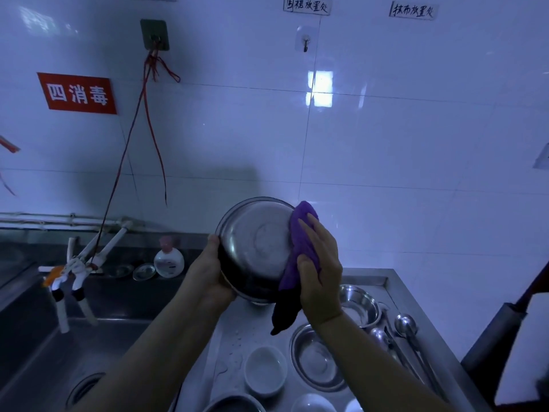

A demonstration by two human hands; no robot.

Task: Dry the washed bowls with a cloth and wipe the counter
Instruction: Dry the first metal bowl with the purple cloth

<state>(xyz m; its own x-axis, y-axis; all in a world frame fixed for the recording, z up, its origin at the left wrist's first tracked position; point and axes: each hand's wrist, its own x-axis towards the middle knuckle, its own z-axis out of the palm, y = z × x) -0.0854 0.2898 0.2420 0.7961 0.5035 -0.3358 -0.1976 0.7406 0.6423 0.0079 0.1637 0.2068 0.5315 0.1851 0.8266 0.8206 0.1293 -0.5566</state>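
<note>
At the left of the frame lies the steel sink (89, 346), with two taps (74, 281) hanging over it and a soap bottle (168, 260) behind on its rim. Just left of centre, my left hand (208, 278) has its grip curled round the lower left edge of the steel bowl (255, 248), holding it tilted up in the air at mid-frame, its underside turned toward me. To the right of it, my right hand (319, 272) grips the purple cloth (300, 248), thumb hooked round the fabric and fingers laid along it, pressing it against the bowl's right rim; a dark tail of cloth hangs below. I judge this as the drying step, on this bowl's outside. Next I should sweep the cloth round the rim and into the hollow, turning the bowl with my left hand. Lower right, on the wet tabletop (225, 352), wait a small white bowl (266, 370), two more steel bowls (318, 358) and ladles (405, 325), so plenty remains before wiping down.
</note>
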